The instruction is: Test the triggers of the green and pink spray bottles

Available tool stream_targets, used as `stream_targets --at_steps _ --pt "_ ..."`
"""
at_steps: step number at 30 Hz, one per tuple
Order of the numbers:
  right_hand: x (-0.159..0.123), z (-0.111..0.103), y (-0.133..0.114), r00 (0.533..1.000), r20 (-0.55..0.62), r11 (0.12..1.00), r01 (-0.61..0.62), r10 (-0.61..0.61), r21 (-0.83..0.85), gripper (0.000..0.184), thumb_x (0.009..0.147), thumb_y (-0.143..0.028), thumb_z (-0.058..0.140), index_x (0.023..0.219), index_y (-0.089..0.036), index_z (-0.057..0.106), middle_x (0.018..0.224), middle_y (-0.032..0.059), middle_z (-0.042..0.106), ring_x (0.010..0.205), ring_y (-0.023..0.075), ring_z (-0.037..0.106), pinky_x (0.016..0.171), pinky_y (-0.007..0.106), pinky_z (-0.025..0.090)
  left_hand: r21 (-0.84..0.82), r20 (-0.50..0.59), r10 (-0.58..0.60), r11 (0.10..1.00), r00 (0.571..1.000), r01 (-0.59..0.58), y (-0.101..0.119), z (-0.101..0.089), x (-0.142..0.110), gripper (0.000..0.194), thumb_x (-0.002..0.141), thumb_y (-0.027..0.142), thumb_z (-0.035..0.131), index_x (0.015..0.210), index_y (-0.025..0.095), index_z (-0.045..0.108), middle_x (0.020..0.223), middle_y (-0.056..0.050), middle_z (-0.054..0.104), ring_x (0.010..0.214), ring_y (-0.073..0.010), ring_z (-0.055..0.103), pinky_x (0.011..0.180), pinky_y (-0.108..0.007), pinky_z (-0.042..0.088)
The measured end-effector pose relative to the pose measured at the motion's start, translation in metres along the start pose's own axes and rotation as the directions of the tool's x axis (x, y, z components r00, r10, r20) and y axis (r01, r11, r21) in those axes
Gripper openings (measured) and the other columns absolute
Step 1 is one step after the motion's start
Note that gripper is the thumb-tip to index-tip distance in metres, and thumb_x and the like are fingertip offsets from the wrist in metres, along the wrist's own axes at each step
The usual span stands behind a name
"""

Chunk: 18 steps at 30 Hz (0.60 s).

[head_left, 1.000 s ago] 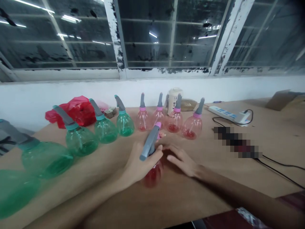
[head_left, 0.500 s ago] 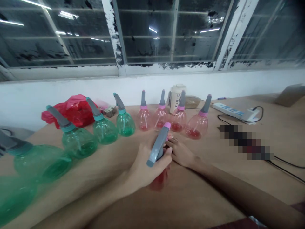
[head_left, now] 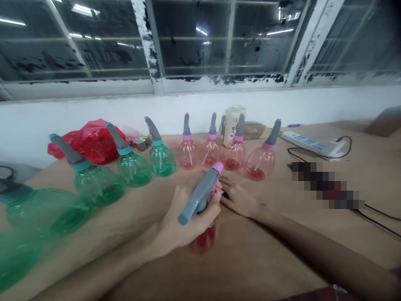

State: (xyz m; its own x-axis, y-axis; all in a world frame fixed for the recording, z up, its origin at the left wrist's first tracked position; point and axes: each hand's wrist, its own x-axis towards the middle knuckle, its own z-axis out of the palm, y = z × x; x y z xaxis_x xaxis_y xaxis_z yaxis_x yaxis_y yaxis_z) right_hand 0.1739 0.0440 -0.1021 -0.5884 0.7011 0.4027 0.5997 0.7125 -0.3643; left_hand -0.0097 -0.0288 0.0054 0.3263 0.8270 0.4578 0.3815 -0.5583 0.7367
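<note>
My left hand (head_left: 180, 221) is wrapped round the neck of a pink spray bottle with a grey head (head_left: 202, 194) and a pink nozzle tip. Red liquid shows in its body below my fingers, and the hand hides much of the bottle. My right hand (head_left: 239, 196) lies palm down on the table just right of it, fingers stretched toward the bottle; whether they touch it I cannot tell. Beyond my hands stand several pink spray bottles (head_left: 260, 163) holding a little red liquid. Several green spray bottles (head_left: 134, 169) curve along the left side, near my left forearm.
A red plastic bag (head_left: 100, 144) lies at the back left. Behind the pink bottles are a cream cup (head_left: 233, 123) and a small brown box (head_left: 253, 130). On the right are a white power strip (head_left: 308, 143), black cables and a blurred-out object (head_left: 326, 186). A window wall bounds the back.
My left hand and the held bottle have shifted slightly left, and the grey head leans more to the left. My right hand remains on the table, nearly in place. The view has shifted a little.
</note>
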Motion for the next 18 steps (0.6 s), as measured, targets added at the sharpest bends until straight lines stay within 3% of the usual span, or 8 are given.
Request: stream_targets --at_steps 3,8,18 --pt "0.000 0.000 0.001 1.000 0.006 1.000 0.002 -0.002 0.013 0.041 0.093 -0.038 0.045 0.127 -0.016 0.053 0.133 0.0144 0.053 0.129 0.0252 0.043 0.109 0.048 0.034 0.074 0.017 0.042 0.996 0.999 -0.043 0.001 -0.003 0.002 0.005 0.078 0.018 0.053 0.075 0.021 0.051 0.059 0.006 0.049 0.052 -0.0103 0.048 0.053 -0.024 0.041" --pt "0.000 -0.002 0.000 1.000 0.005 1.000 -0.002 0.002 0.017 0.040 0.094 -0.038 0.043 0.127 -0.018 0.054 0.134 0.0135 0.053 0.130 0.0259 0.043 0.107 0.049 0.035 0.028 0.019 -0.016 0.999 1.000 0.016 0.002 -0.004 0.004 0.004 0.079 0.022 0.053 0.077 0.022 0.050 0.052 0.007 0.043 0.045 -0.0096 0.041 0.047 -0.023 0.037" --pt "-0.001 -0.001 0.003 1.000 0.005 1.000 -0.008 0.008 0.029 0.041 0.094 -0.040 0.043 0.126 -0.017 0.054 0.131 0.0115 0.056 0.130 0.0246 0.043 0.107 0.047 0.037 0.074 -0.065 -0.097 0.992 0.993 0.102 -0.003 0.004 -0.006 0.027 0.083 0.028 0.052 0.058 0.020 0.046 0.048 0.005 0.042 0.053 -0.0118 0.050 0.048 -0.022 0.039"
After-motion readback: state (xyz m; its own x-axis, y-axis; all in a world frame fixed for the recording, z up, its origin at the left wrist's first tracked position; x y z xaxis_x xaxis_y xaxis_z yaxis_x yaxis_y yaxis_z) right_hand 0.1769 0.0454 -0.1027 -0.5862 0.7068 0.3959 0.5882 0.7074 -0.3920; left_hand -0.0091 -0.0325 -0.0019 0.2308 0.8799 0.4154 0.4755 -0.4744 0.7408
